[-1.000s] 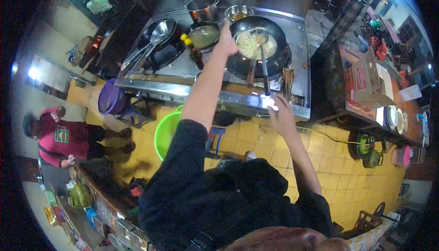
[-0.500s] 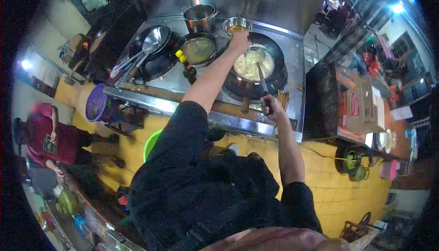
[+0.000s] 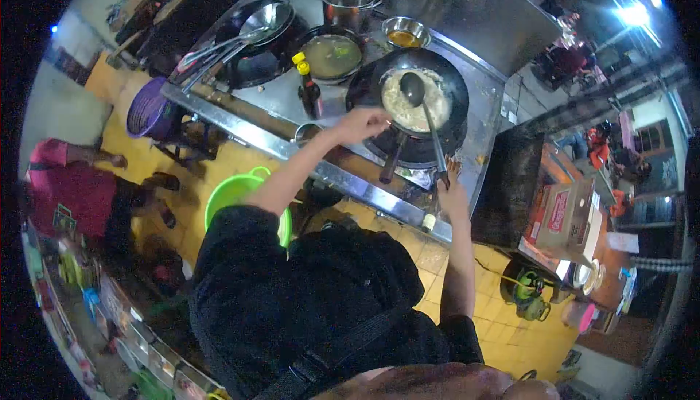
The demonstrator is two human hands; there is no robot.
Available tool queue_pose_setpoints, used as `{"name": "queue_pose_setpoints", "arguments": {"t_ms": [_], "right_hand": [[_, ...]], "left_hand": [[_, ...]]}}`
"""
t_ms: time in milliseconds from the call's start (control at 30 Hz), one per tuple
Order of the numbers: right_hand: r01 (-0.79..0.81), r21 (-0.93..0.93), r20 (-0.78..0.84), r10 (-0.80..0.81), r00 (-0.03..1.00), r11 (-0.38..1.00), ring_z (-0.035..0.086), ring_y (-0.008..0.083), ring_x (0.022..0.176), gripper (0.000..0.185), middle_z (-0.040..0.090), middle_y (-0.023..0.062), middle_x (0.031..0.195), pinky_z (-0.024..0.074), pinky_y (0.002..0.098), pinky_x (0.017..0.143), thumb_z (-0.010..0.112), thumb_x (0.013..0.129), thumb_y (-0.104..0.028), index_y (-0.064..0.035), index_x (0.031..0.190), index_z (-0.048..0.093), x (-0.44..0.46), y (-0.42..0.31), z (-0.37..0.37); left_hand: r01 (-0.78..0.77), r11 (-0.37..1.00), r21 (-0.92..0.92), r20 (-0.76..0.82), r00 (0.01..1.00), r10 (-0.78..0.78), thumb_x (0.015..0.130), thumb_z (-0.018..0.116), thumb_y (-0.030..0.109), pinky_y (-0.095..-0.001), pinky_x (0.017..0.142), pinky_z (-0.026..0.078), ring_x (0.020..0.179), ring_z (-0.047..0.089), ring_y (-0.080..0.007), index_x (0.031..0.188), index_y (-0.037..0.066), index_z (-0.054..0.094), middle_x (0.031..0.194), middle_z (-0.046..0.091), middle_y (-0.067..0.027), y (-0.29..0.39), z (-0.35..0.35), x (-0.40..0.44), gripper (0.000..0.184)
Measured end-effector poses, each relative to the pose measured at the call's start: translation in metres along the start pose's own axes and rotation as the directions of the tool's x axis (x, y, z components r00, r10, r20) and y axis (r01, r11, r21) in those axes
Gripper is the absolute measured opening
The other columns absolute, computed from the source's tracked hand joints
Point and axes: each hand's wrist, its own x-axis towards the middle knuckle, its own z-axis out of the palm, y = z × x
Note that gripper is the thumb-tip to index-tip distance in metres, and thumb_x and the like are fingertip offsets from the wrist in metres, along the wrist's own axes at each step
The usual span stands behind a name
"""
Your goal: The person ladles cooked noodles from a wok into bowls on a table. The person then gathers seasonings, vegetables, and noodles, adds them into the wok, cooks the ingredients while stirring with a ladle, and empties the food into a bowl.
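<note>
Beyond the left hand [image 3: 360, 125], grip unclear, sits the wok [image 3: 453, 88]; right hand [image 3: 452, 194] clasps its ladle [image 3: 412, 89].

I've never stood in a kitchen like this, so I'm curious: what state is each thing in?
Wok, uncovered, pale food inside.
Ladle, handle in the right hand, scoop over the food.
Bottle, standing, yellow cap on.
Shallow pan, holding cloudy liquid with green bits.
Metal bowl, holding amber liquid.
Tall pot, standing, contents unclear.
Left hand, fingers partly curled; grip unclear.
</note>
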Motion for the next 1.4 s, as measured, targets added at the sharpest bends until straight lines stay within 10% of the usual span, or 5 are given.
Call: {"name": "queue_pose_setpoints", "arguments": {"t_ms": [233,400,767,1100,1400], "right_hand": [[0.005,0.063,-0.036,-0.003,0.999,0.998,0.056,0.0290,0.051,0.030,0.056,0.0150,0.065,0.0446,0.0402,0.044,0.053,0.090,-0.023,-0.0047,0.113,0.048,0.007,0.032,0.054],[-0.755,0.555,0.805,0.000,0.593,-0.349,0.040,0.0051,0.042,0.016,0.049,0.0043,0.063,0.0280,0.0186,0.031,0.057,0.091,-0.024,-0.0095,0.095,0.052,0.022,0.000,-0.020],[0.155,0.233,-0.016,-0.156,0.988,0.960,0.059,0.0249,0.060,0.018,0.059,0.0115,0.073,0.0462,0.0338,0.054,0.058,0.082,-0.013,-0.0016,0.096,0.058,0.079,0.031,-0.039],[0.241,-0.621,0.147,-0.191,0.970,0.746,0.065,0.0350,0.076,0.039,0.059,0.0179,0.099,0.0545,0.0450,0.065,0.054,0.083,-0.014,-0.0105,0.121,0.051,0.074,0.007,-0.156],[0.173,-0.236,0.002,-0.177,0.984,0.956,0.062,0.0423,0.076,0.044,0.063,0.0215,0.088,0.0519,0.0470,0.066,0.059,0.077,-0.012,-0.0092,0.121,0.053,0.062,0.102,-0.060]], "left_hand": [[0.419,0.858,-0.298,-0.107,0.878,-0.467,0.088,0.060,0.013,-0.0261,0.072,0.048,0.080,0.058,-0.0100,0.115,0.001,0.057,0.091,0.064,-0.0035,0.004,0.054,-0.182,0.029],[0.390,0.822,-0.416,-0.232,0.828,-0.510,0.087,0.061,0.010,-0.0262,0.075,0.049,0.086,0.060,-0.0116,0.112,0.000,0.058,0.094,0.066,-0.0064,-0.042,0.111,-0.251,0.026],[0.406,0.771,-0.490,-0.432,0.655,-0.620,0.087,0.061,0.011,-0.0245,0.061,0.047,0.067,0.057,-0.0099,0.106,0.003,0.059,0.087,0.066,-0.0068,-0.039,0.100,-0.243,0.022],[0.404,0.845,-0.350,-0.275,0.818,-0.505,0.086,0.065,0.020,-0.0302,0.074,0.049,0.082,0.062,-0.0175,0.117,-0.001,0.054,0.092,0.064,-0.0112,-0.045,0.140,-0.160,0.039],[0.500,0.845,-0.192,-0.420,0.736,-0.531,0.083,0.064,0.044,-0.0397,0.090,0.045,0.104,0.058,-0.0323,0.130,-0.003,0.043,0.113,0.059,-0.0221,-0.039,0.180,-0.082,0.069]]}}
